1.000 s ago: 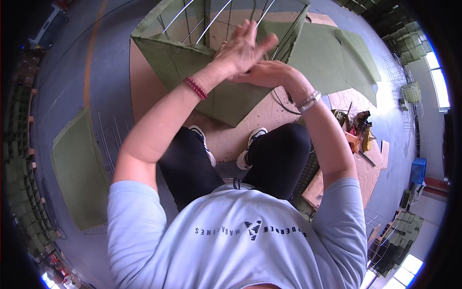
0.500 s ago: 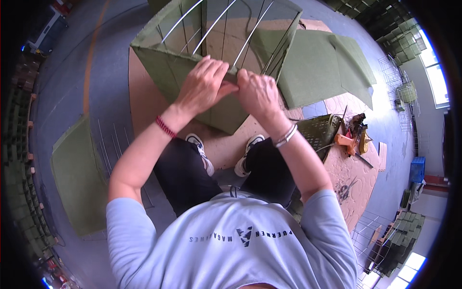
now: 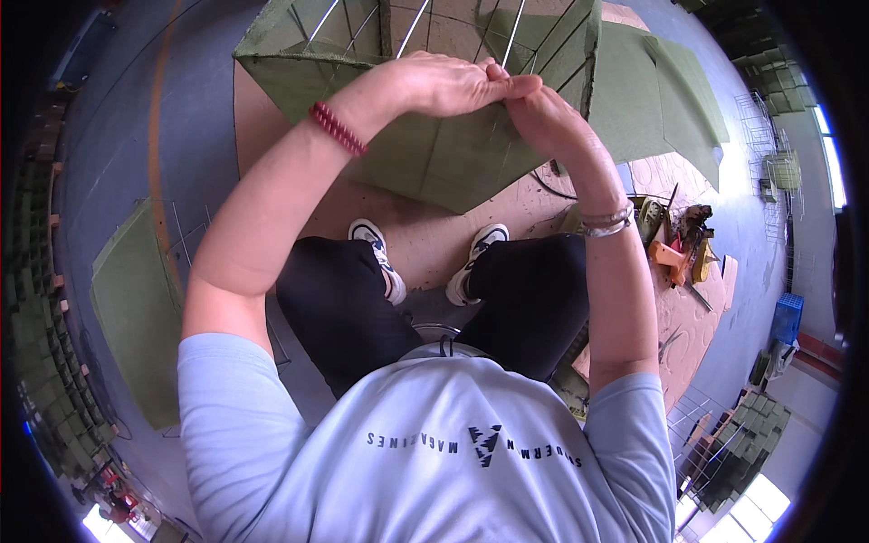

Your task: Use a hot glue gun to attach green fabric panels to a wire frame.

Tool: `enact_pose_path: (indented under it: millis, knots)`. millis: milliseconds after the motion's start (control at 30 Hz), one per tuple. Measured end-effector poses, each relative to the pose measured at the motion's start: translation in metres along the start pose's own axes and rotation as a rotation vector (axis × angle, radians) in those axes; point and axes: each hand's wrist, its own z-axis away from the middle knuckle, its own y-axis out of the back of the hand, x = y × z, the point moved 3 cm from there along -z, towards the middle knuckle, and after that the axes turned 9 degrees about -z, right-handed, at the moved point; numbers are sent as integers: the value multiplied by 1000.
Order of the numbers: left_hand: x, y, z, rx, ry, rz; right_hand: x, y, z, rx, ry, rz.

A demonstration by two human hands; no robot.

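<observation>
In front of my knees stands an open, box-like wire frame with green fabric [image 3: 444, 167] over its sides. Pale metal rods [image 3: 414, 25] and thin dark wires cross its open top. My left hand [image 3: 444, 83] reaches over to the right, its fingers closed on the fabric's near top edge, thumb pointing right. Close against it, my right hand [image 3: 550, 122] pinches the same edge near the frame's right corner. The fingertips of both hands meet there, and the exact fold between them is hidden.
Flat green fabric [image 3: 647, 100] lies to the right on cardboard [image 3: 262, 136]. An orange-handled tool [image 3: 668, 257] and a yellow one [image 3: 704, 261] sit right of my right forearm. Another green panel [image 3: 136, 317] lies left. A blue crate [image 3: 787, 317] stands far right.
Both hands have slid rightward along the fabric's top edge toward the corner. The left forearm now reaches across the near side. The frame sits slightly higher in view.
</observation>
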Motion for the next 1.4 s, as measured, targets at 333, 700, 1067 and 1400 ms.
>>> enact_pose_path:
  millis: [333,700,1067,1400]
  knots:
    - [-15,7,-19,974,-74,193,23,6,-30,74,-91,1]
    - [-2,-16,40,824,-150,-102,4,21,0,-105,82,-379]
    - [-15,-9,-10,385,59,196,-12,19,5,234,46,-187]
    - [-52,-29,82,1205,-58,-101,-86,-22,7,299,412,144]
